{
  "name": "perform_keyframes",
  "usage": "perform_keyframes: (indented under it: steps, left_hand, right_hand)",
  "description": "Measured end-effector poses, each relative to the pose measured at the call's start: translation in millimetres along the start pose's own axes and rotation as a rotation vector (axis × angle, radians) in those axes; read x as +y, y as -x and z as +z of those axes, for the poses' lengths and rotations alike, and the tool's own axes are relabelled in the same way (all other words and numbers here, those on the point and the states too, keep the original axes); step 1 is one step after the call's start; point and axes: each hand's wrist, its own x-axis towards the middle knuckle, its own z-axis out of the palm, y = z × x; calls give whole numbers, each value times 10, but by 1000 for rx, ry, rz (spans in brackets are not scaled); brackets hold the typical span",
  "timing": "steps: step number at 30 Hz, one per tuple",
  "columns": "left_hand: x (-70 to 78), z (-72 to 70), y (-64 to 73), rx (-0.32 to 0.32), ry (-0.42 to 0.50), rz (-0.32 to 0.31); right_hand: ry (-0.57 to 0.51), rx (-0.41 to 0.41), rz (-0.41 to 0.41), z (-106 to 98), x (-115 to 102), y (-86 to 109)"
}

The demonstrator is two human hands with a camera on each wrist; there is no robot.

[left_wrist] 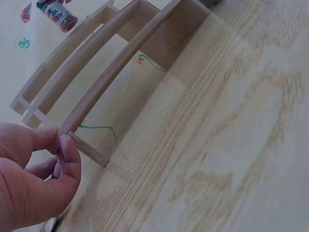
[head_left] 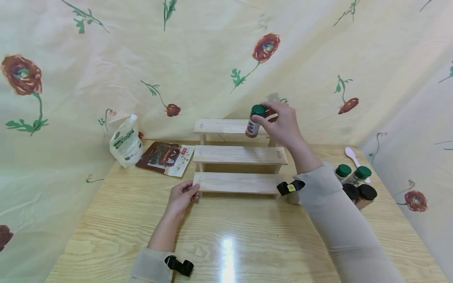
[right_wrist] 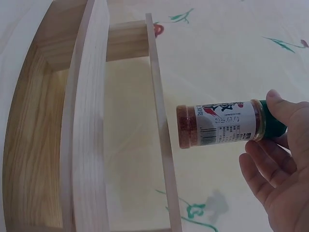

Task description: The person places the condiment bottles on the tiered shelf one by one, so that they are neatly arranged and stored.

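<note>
A three-tier wooden rack (head_left: 240,155) stands on the table toward the wall. My left hand (head_left: 182,197) pinches the left end of its lowest shelf between thumb and fingers; the left wrist view shows that grip (left_wrist: 60,140) close up. Up at the top shelf, my right hand (head_left: 283,122) holds a spice jar (right_wrist: 219,123) by its green cap. The jar has a white printed label and reddish-brown contents at its base. In the right wrist view its bottom is just above the top shelf's edge, with the jar held clear of the boards.
A white spouted pouch (head_left: 126,142) and a brown spice packet (head_left: 164,157) lie left of the rack. At the right stand jars with green caps (head_left: 362,173) and jars with black caps (head_left: 367,192), beside a white spoon (head_left: 352,155). A flowered cloth covers the wall behind.
</note>
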Motion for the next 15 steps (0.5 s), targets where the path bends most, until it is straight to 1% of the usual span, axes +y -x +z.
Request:
perform_keyframes:
  steps: [9,11,15]
  left_hand:
    - [2,-2,22,13,-3,-13]
    - [2,-3,25,17,-1,-13]
    - [10,-4,17,29,6,-12]
  right_hand:
    - [-37,2,31,202,-60,-133]
    - [-41,2,28,249,-62,-163]
    - [-49,-4,-4,343,-70,-252]
